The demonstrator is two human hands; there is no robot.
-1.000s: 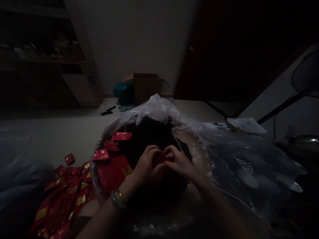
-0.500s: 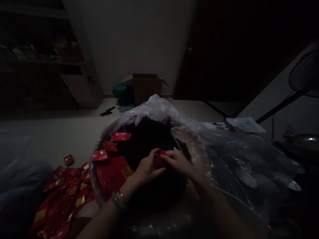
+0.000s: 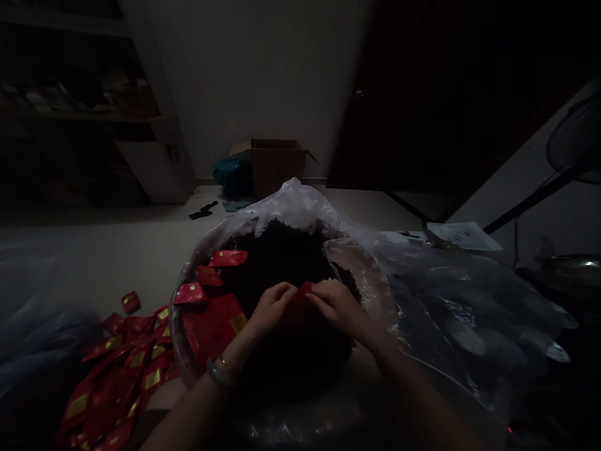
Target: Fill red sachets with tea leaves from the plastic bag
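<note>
A small red packet is pinched between my two hands above a dark heap of shredded, leaf-like material. My left hand grips its left edge, with bracelets on the wrist. My right hand closes on its upper right corner. Dim light hides the packet's lower part. The heap lies in a round container lined with clear plastic. Inside its left side rest a larger red packet with a gold patch and several small red packets.
Many red and gold packets lie piled on the left. Clear plastic sheeting spreads to the right. A cardboard box and a teal bag stand by the wall. Shelves are at the far left.
My hands have moved slightly apart, the left one shifting left. The red packet between them now shows more of its width. The surrounding packets stay put.
</note>
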